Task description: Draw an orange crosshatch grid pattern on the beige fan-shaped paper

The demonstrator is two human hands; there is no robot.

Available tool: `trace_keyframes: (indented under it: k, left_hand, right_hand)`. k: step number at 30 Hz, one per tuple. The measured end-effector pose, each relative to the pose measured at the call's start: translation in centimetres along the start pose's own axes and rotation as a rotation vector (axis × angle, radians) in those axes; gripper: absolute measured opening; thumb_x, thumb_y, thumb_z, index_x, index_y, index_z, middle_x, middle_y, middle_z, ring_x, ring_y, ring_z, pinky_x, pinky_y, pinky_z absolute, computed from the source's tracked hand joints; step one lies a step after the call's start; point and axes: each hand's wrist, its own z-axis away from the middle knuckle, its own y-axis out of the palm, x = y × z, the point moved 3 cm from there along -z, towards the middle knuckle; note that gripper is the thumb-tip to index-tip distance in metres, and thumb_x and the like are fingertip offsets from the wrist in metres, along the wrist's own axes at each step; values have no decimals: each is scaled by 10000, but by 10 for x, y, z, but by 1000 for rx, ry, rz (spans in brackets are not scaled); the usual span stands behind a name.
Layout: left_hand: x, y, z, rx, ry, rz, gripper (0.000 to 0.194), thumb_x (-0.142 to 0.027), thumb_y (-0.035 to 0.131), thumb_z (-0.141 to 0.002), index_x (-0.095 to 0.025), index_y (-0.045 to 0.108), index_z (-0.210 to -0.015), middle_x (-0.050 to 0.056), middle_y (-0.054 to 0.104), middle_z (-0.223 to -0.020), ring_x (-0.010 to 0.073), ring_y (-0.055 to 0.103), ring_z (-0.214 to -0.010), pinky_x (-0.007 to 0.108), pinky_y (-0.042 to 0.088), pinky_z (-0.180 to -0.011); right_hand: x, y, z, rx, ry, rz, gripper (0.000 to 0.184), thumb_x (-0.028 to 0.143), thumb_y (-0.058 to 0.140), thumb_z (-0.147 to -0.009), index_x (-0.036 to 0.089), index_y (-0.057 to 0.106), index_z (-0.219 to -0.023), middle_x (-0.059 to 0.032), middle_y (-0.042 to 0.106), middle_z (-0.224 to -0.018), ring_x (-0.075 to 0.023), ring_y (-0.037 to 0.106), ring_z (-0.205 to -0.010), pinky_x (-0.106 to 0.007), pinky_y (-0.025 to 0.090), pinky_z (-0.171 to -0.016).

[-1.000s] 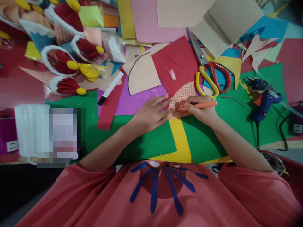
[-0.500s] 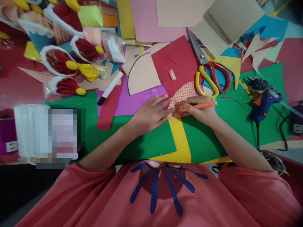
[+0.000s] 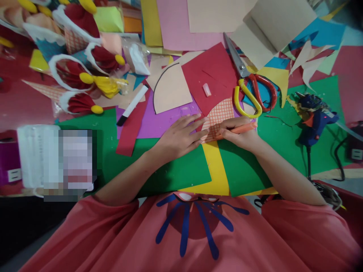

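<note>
My right hand (image 3: 239,132) is closed around an orange marker (image 3: 242,128), its tip down at the lower part of a cream paper piece (image 3: 222,113) with a curved edge and an orange grid drawn on it. Fingers spread, my left hand (image 3: 184,134) lies flat with its fingertips on the left edge of that gridded paper. A pale pink marker cap (image 3: 207,90) rests on red paper (image 3: 210,68) just above. To the upper left is a plain cream quarter-circle piece (image 3: 172,90) with a black line along its curve.
Scissors (image 3: 246,83) with red and yellow handles lie beyond my right hand. A blue glue gun (image 3: 316,122) stands at the right with its cord. A black-and-white marker (image 3: 132,105), decorated paper cones (image 3: 72,71) and a blurred-out phone-like item (image 3: 76,158) are at the left.
The marker in my right hand has shifted slightly, its tip a little lower and to the right on the gridded paper. My left hand stays in place.
</note>
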Motion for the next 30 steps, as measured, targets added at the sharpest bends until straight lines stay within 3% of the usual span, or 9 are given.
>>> trace_keyframes:
  k: [8,12,16,20,30]
  left_hand:
    - [0,0,0,4,9,-12,299,-316,402,-978,-190,569,-1191,137,530,-1346,295,452,-1282,479,415,-1017]
    - [0,0,0,-26,19,-20,292,-306,406,-976,-190,567,-1192,134,549,-1319,289,454,-1278,477,420,-1016]
    - [-1,-2,0,-6,-6,-1,270,-275,445,-960,-200,578,-1182,131,492,-1382,276,417,-1313,476,397,-1044]
    - [-4,-4,-1,-8,19,-14,281,-266,459,-954,-157,580,-1184,124,571,-1290,261,493,-1228,464,387,-1061]
    - [-3,1,1,-34,69,-30,307,-303,451,-960,-151,570,-1198,97,597,-1266,262,492,-1208,467,412,-1035]
  right_hand:
    - [-2,-1,1,35,70,-53,201,187,524,-726,153,592,-540,10,614,-531,-84,526,-493,-190,375,-459]
    - [-6,-9,1,-137,107,-116,193,205,536,-722,161,622,-555,-2,643,-564,-99,557,-511,-206,412,-477]
    - [-7,-14,4,-296,51,-83,206,294,559,-816,176,684,-701,-25,704,-727,-125,636,-648,-237,494,-598]
    - [-5,-12,3,-282,15,-2,208,340,568,-852,189,711,-848,-36,724,-830,-142,669,-753,-262,529,-706]
    - [-5,-8,0,-266,-21,147,144,293,627,-817,174,695,-862,-39,736,-841,-152,684,-771,-263,545,-699]
